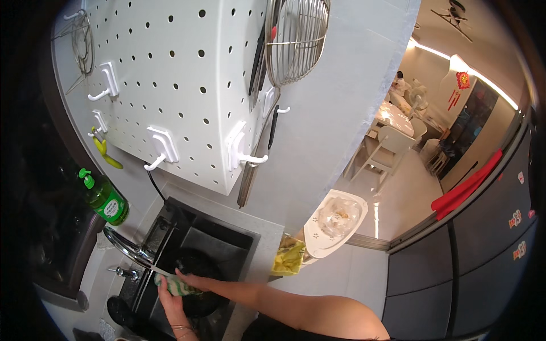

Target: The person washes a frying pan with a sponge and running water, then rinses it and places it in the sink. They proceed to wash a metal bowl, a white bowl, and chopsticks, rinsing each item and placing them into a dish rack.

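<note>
Over the black sink (pixel 219 232), my left hand (pixel 171 304) holds a green-and-white striped dishcloth (pixel 177 286) from its near side. My right hand (pixel 190 281) grips the same cloth from the other side, its fingers near the water stream. Water runs from the curved chrome faucet (pixel 128 251) onto the cloth and fingers. Below both hands a dark round pan (pixel 198 260) lies in the basin, partly hidden by my right forearm. A thin bracelet circles my left wrist.
A green dish-soap pump bottle (pixel 106 200) stands behind the faucet. Above the sink juts a white pegboard box (pixel 170 85) with hooks and a hanging wire strainer (pixel 298 42). Right of the counter are a yellow cloth (pixel 289 258) and a white stand (pixel 326 245) bearing a plastic bag.
</note>
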Action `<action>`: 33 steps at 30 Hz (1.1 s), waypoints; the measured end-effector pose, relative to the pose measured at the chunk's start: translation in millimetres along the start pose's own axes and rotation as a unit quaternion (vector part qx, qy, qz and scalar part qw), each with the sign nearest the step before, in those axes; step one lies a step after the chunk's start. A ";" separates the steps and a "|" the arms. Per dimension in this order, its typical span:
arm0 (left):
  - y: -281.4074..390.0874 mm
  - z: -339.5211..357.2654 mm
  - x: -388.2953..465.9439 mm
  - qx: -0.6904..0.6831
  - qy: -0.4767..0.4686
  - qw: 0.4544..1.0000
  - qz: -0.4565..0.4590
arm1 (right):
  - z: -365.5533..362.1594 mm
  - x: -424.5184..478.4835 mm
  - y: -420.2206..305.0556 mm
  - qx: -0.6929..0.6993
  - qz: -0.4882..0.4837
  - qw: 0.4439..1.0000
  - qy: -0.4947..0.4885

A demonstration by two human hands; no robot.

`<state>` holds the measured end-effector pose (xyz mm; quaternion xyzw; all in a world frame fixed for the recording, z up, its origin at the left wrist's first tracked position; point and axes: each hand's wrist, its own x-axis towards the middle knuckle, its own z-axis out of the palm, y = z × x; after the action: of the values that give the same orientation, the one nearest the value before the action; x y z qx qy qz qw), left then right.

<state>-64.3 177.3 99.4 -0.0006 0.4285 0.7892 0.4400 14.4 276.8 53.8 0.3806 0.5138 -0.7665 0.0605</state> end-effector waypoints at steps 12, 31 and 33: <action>-10.2 -82.3 -16.9 -0.116 0.039 0.989 -0.078 | -27.0 3.8 16.7 0.132 -0.086 0.983 -0.099; -64.2 -84.2 31.2 -0.480 0.002 0.843 -0.241 | 4.8 -28.4 -22.6 -0.434 -0.415 0.764 0.238; -45.8 -42.8 -1.6 -0.314 0.017 0.915 -0.253 | -18.6 -3.7 -23.8 -0.374 -0.405 0.789 0.272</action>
<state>-47.6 158.4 41.9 -0.2606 0.1511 0.7452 0.5949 15.2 302.2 70.4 0.2786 0.8624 -0.3334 -0.2599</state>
